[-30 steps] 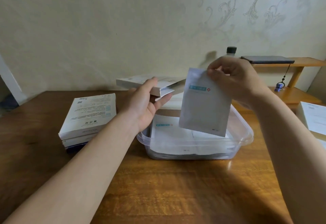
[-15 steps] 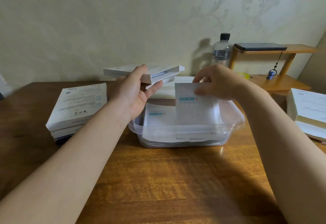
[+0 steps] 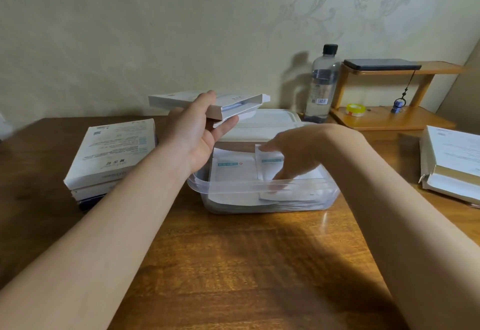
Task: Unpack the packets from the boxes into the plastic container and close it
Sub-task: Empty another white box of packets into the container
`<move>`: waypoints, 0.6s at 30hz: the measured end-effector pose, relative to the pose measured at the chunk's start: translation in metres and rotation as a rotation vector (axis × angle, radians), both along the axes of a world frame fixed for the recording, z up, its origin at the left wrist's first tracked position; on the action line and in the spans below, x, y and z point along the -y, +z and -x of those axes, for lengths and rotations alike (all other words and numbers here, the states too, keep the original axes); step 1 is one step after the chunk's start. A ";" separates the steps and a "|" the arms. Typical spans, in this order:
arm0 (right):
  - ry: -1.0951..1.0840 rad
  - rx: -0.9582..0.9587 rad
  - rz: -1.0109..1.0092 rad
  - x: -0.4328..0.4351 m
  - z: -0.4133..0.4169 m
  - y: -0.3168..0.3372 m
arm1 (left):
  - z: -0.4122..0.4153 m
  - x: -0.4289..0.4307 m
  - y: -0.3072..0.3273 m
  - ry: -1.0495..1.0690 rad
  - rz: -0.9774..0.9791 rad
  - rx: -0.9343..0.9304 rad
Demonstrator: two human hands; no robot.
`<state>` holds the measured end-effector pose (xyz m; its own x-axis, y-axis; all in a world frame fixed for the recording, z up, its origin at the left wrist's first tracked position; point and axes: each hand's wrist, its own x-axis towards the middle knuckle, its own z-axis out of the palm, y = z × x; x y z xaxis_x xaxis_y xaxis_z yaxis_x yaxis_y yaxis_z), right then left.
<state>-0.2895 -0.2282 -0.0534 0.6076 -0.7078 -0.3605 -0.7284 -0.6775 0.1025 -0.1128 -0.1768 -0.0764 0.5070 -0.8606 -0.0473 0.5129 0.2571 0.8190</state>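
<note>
A clear plastic container (image 3: 200, 185) sits mid-table with several white packets lying flat inside. My right hand (image 3: 293, 157) reaches down into it, thumb and fingers pinching the top edge of a white packet (image 3: 270, 166) that lies on the pile beside another packet (image 3: 233, 173). My left hand (image 3: 194, 132) grips an open white box (image 3: 181, 101) in the air above the container's back left corner, its open flap end facing right. The container's lid (image 3: 267, 124) lies right behind the container.
A stack of white boxes (image 3: 111, 153) stands left of the container. More boxes (image 3: 452, 160) lie at the right edge. A water bottle (image 3: 322, 85), a wooden shelf (image 3: 389, 116) with a tape roll (image 3: 355, 110) and a dark flat device (image 3: 381, 64) stand at the back right.
My right hand carried the packet from held upright above the container down into it and laid it flat on the pile. My left hand kept holding the open box.
</note>
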 end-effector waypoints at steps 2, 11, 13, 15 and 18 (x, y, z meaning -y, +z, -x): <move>0.012 -0.063 -0.020 0.002 -0.001 -0.004 | -0.001 0.001 -0.001 -0.010 0.008 0.004; 0.009 -0.156 -0.025 0.006 0.010 0.002 | -0.002 0.001 -0.001 -0.016 0.005 0.013; -0.003 -0.152 -0.028 0.006 0.009 0.000 | -0.001 0.001 -0.001 -0.014 0.002 0.016; -0.006 -0.157 -0.033 0.007 0.007 -0.002 | 0.000 -0.001 0.000 -0.011 -0.004 0.022; -0.019 -0.163 -0.023 0.008 0.008 -0.001 | 0.001 -0.002 0.000 -0.006 -0.008 0.033</move>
<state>-0.2970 -0.2359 -0.0542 0.5262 -0.7091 -0.4693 -0.7159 -0.6673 0.2054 -0.1137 -0.1750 -0.0760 0.5037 -0.8631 -0.0377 0.4867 0.2475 0.8378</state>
